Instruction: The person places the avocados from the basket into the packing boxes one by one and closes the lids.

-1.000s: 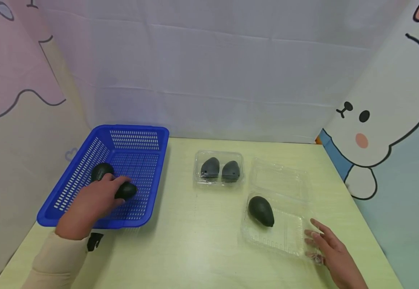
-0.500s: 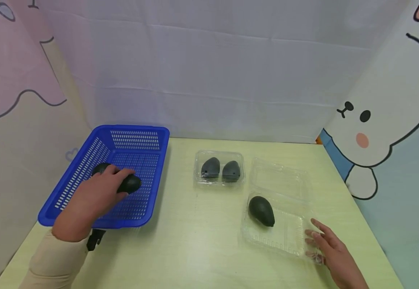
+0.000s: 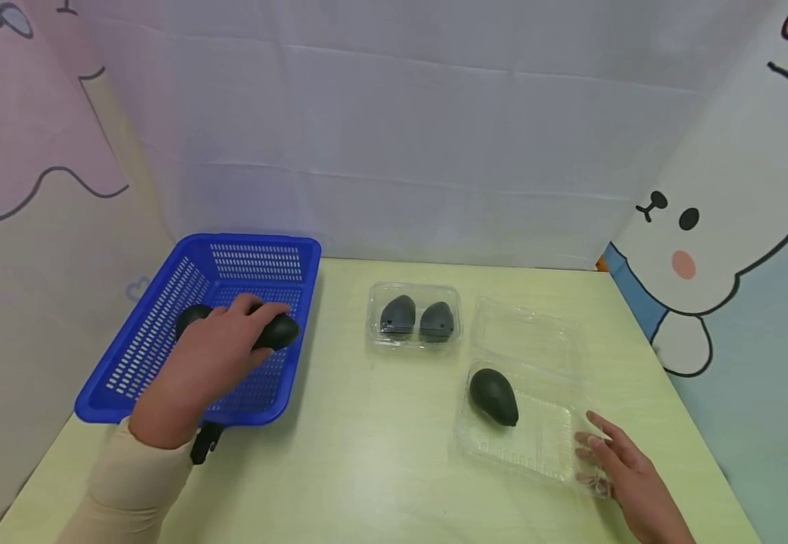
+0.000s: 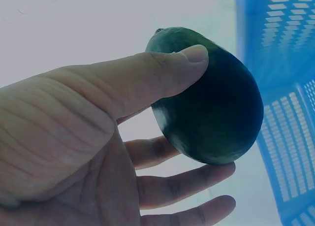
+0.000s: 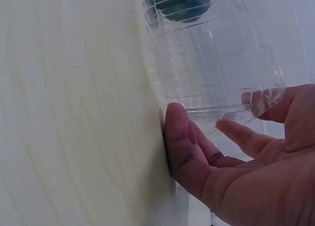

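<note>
My left hand (image 3: 213, 355) holds a dark green avocado (image 3: 278, 331) over the blue basket (image 3: 305, 287). In the left wrist view the thumb lies across this avocado (image 4: 216, 103), with fingers behind and under it. A second avocado (image 3: 191, 317) lies in the basket, partly covered by the hand. My right hand (image 3: 631, 480) is at the near right corner of an open clear plastic clamshell box (image 3: 543, 446), its fingers loosely bent against the edge. In the right wrist view the fingertips touch the box wall (image 5: 206, 63). One avocado (image 3: 493, 397) sits in the box's left half.
A closed clear box (image 3: 412, 287) with two dark avocados inside stands at the back middle of the pale wooden table (image 3: 366, 453). The open box's lid (image 3: 529, 332) lies folded back behind its base. Printed cloth hangs behind and at both sides.
My left hand has picked up the avocado, lifting it and carrying it to the right, toward the basket's right rim. The right hand and the boxes stay where they were.
</note>
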Available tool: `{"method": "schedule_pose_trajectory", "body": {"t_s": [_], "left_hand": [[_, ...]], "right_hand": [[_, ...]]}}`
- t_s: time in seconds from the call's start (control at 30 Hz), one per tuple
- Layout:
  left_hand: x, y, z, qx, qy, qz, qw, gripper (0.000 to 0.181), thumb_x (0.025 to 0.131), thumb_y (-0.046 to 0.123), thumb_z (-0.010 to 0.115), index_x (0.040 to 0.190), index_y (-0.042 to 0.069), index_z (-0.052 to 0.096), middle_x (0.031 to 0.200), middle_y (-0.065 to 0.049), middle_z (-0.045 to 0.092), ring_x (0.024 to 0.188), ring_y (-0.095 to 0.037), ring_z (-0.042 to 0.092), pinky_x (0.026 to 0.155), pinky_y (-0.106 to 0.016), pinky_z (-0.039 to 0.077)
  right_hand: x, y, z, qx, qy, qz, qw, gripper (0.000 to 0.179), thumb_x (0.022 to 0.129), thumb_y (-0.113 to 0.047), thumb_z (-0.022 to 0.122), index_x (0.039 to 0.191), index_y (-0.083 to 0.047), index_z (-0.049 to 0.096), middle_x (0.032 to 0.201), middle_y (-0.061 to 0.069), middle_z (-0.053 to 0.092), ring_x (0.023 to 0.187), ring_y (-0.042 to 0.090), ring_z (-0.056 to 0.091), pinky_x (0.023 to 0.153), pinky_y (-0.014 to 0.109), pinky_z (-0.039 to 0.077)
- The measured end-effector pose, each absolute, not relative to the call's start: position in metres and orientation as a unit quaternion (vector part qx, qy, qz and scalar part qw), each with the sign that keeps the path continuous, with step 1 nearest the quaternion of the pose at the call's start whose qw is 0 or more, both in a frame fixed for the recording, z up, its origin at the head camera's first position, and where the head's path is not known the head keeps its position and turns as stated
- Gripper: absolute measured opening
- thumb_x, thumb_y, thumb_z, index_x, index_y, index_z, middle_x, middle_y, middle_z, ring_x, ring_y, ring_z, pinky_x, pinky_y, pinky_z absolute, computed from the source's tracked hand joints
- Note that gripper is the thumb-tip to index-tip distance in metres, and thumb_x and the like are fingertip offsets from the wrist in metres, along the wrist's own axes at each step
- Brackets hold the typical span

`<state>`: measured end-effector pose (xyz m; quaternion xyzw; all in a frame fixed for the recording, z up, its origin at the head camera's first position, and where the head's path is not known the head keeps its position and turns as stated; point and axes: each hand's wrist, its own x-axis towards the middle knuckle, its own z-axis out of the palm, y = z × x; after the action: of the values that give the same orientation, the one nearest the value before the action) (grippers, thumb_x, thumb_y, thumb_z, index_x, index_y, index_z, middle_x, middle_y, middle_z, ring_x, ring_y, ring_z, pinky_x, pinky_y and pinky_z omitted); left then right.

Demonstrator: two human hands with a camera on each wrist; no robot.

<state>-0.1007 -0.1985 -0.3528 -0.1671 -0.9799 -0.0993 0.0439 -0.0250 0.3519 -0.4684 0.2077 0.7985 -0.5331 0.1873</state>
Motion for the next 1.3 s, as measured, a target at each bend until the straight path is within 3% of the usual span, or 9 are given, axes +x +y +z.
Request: {"method": "schedule_pose_trajectory", "body": {"t_s": [0.2,0.57,1.17,1.3], "left_hand": [[-0.103,-0.169,-0.352,-0.188,-0.976,-0.098,0.054,0.060,0.088,0.017,0.084,0.143,0.017,0.060,0.132,-0.022,0.058,0.100,-0.044,0.063,0.076,-0.060,0.055],[-0.107,-0.109,-0.360,-0.255,-0.958,-0.083,0.103,0.056,0.085,0.021,0.088,0.136,0.021,0.064,0.130,-0.016,0.059,0.098,-0.039,0.066,0.072,-0.051,0.057],[-0.116,-0.034,-0.360,-0.325,-0.940,-0.059,0.088,0.058,0.090,0.032,0.082,0.142,0.029,0.058,0.140,-0.011,0.055,0.110,-0.033,0.065,0.082,-0.048,0.057],[-0.116,-0.021,-0.363,-0.344,-0.932,-0.051,0.100,0.059,0.090,0.032,0.083,0.142,0.029,0.057,0.139,-0.009,0.056,0.106,-0.032,0.065,0.082,-0.048,0.056]], "right_hand": [[-0.025,0.352,-0.469,0.211,0.800,-0.530,0.187,0.062,0.113,-0.041,0.036,0.167,-0.018,0.014,0.162,0.024,0.033,0.133,0.029,0.050,0.089,0.035,0.056],[-0.025,0.351,-0.469,0.212,0.798,-0.534,0.185,0.062,0.113,-0.040,0.036,0.167,-0.018,0.014,0.161,0.024,0.034,0.130,0.025,0.052,0.088,0.035,0.056],[-0.026,0.351,-0.470,0.213,0.799,-0.530,0.186,0.063,0.113,-0.043,0.036,0.167,-0.018,0.014,0.161,0.025,0.033,0.135,0.033,0.047,0.089,0.036,0.055],[-0.026,0.351,-0.469,0.214,0.799,-0.530,0.188,0.064,0.113,-0.043,0.037,0.167,-0.017,0.014,0.160,0.025,0.034,0.134,0.033,0.047,0.089,0.036,0.055]]}}
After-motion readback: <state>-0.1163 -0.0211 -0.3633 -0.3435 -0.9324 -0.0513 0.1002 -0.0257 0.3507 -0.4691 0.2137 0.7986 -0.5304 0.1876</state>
